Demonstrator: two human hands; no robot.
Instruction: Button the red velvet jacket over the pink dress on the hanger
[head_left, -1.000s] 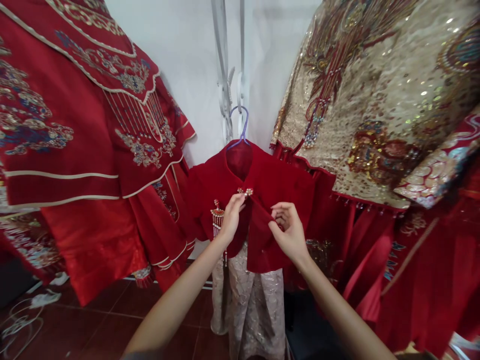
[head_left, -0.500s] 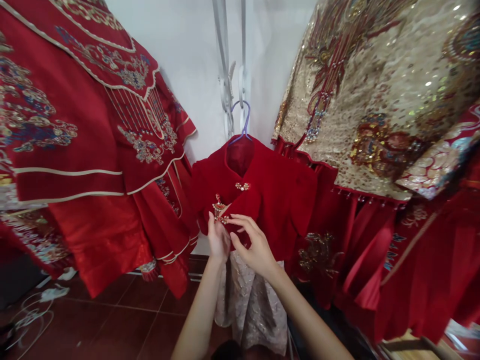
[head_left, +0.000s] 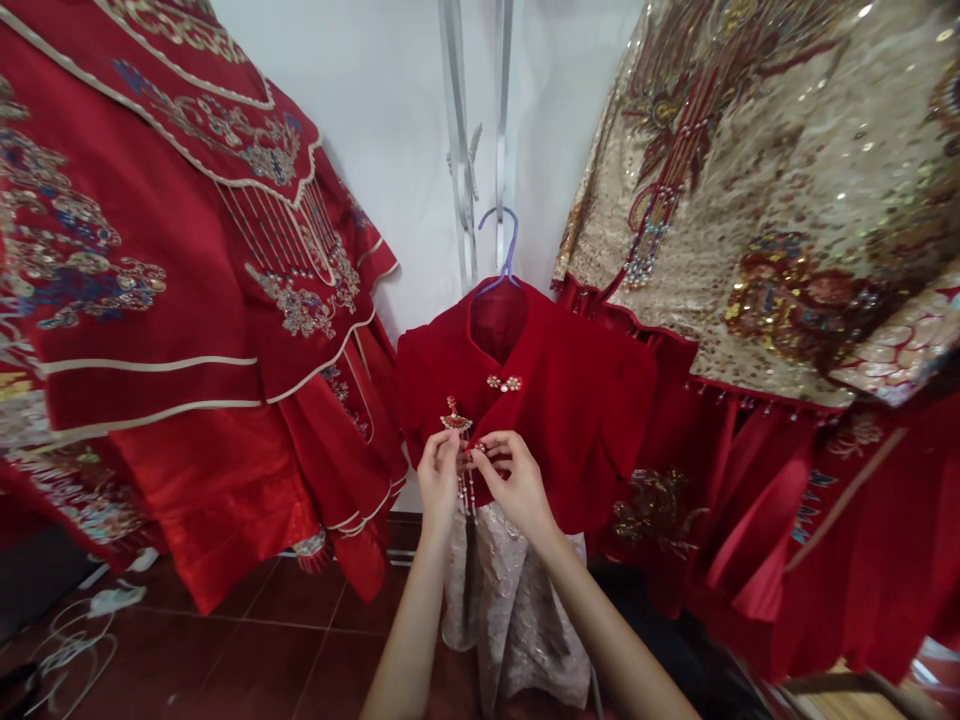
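A short-sleeved red velvet jacket [head_left: 577, 400] hangs in front of me on a purple hanger [head_left: 511, 250]. My left hand [head_left: 439, 475] and my right hand [head_left: 519, 492] meet at its lower front, fingertips nearly touching. My right thumb and fingers pinch a small beaded clasp [head_left: 478, 449] at the overlap. The left fingers are closed on the jacket front beside it; their exact hold is partly hidden. Above them a fan-shaped brooch [head_left: 455, 421] dangles bead tassels behind the left fingers. Higher up, another jewelled clasp [head_left: 504, 383] joins the front below the collar.
Embroidered red garments [head_left: 172, 230] hang at left, and a gold sequined garment [head_left: 750, 200] at right over red skirts [head_left: 840, 540]. A pale patterned skirt [head_left: 525, 610] hangs below the jacket. White cables [head_left: 75, 640] lie on the tiled floor [head_left: 255, 660].
Both hands have closed in on each other at the lower clasp. The right thumb has come up to the fingertips. The lifted jacket edge lies lower, and the view has shifted slightly.
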